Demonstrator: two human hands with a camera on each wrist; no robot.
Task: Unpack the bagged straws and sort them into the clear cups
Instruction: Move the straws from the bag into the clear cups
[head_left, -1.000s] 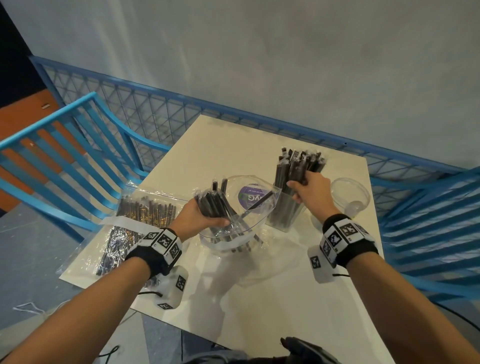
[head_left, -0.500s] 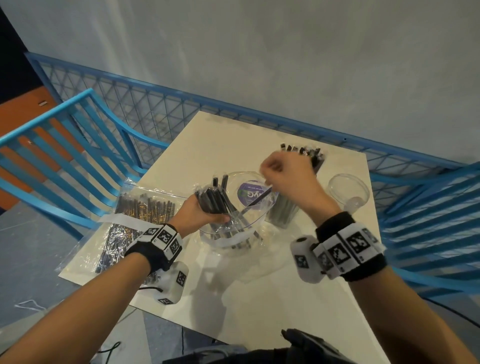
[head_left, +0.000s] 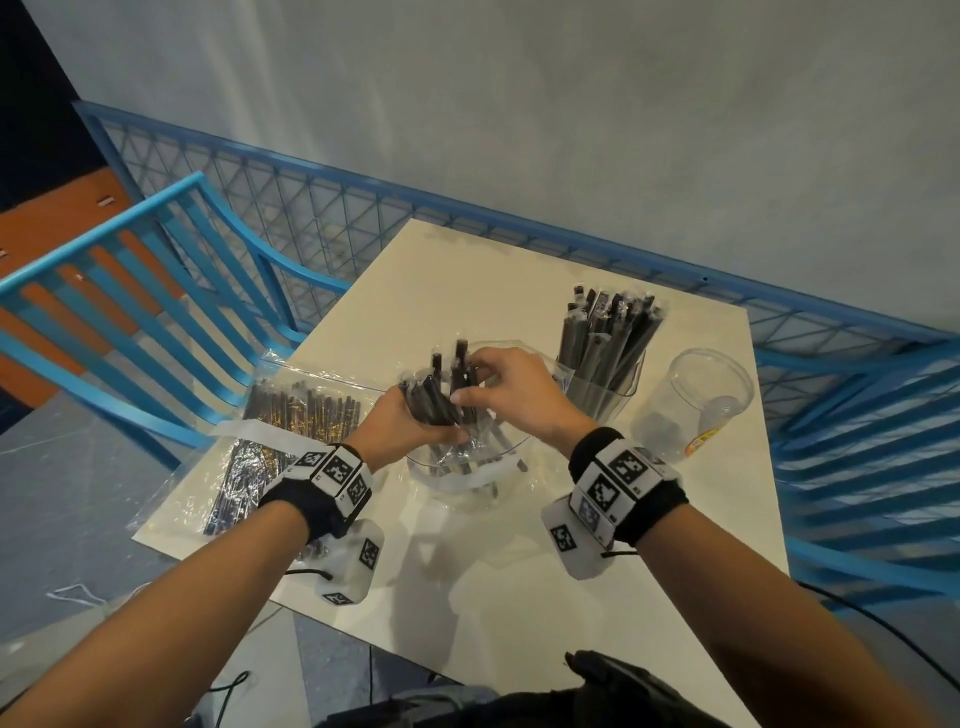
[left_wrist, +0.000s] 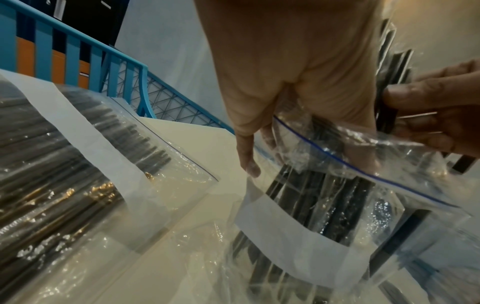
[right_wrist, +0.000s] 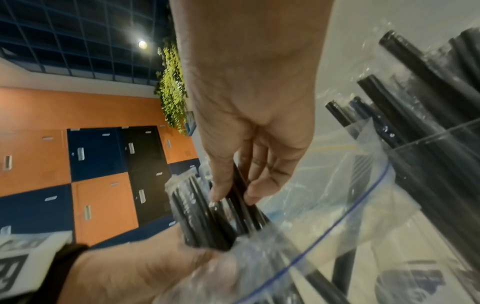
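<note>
A clear zip bag (head_left: 467, 478) stands open at the table's middle with black wrapped straws (head_left: 431, 400) sticking out of it. My left hand (head_left: 441, 436) grips this bundle of straws (right_wrist: 207, 222) together with the bag's plastic (left_wrist: 350, 164). My right hand (head_left: 467, 387) reaches in from the right. In the right wrist view, the right hand (right_wrist: 231, 197) pinches one black straw (right_wrist: 240, 183) at the bundle's top between thumb and fingers. A clear cup (head_left: 597, 395) packed with straws stands behind it, and an empty clear cup (head_left: 696, 405) is further right.
A second bag of straws (head_left: 291, 431) lies flat at the table's left edge, also near the left wrist camera (left_wrist: 64, 164). Blue chairs (head_left: 130, 291) and a blue mesh railing (head_left: 519, 228) surround the small white table (head_left: 519, 597).
My right hand left the straw-filled cup, swung left and now pinches a straw in the bundle. The left hand has kept its hold on the bundle and bag.
</note>
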